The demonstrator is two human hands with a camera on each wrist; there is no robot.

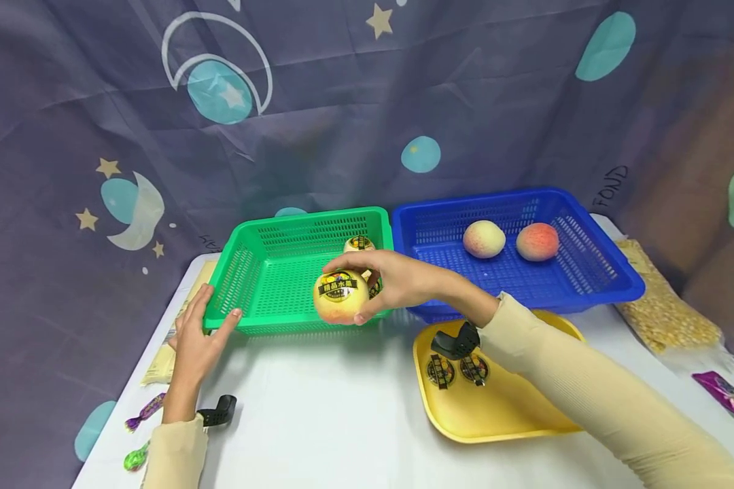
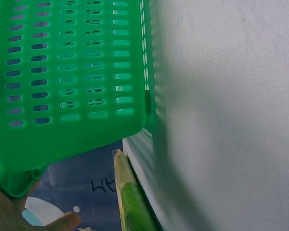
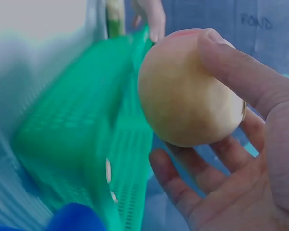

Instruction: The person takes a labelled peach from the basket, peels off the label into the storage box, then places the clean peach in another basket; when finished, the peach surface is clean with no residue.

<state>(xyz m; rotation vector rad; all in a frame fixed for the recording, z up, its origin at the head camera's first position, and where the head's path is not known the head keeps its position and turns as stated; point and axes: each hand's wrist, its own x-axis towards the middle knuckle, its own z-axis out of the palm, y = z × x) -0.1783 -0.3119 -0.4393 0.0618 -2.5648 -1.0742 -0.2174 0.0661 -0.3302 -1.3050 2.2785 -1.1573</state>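
Note:
Above the front right of the green basket (image 1: 293, 322), my right hand (image 1: 404, 278) grips a yellow-pink peach (image 1: 336, 309) between thumb and fingers. A black round label (image 1: 339, 286) is on the peach's upper side; the right wrist view shows its plain side. Behind the hand, another labelled peach (image 1: 359, 242) lies in the basket's right end, with more labelled fruit partly hidden. My left hand (image 1: 198, 333) rests at the basket's front left corner, fingers fairly straight along the left rim and thumb (image 1: 229, 322) over the front rim.
A blue basket (image 1: 624, 285) with two unlabelled peaches (image 1: 484, 240) stands right of the green one. Before it, a yellow tray (image 1: 465, 435) holds two round labels (image 1: 440, 372). Wrapped candies (image 1: 149, 407) lie left; a grain bag (image 1: 673, 305) and purple packet (image 1: 726, 394) lie right.

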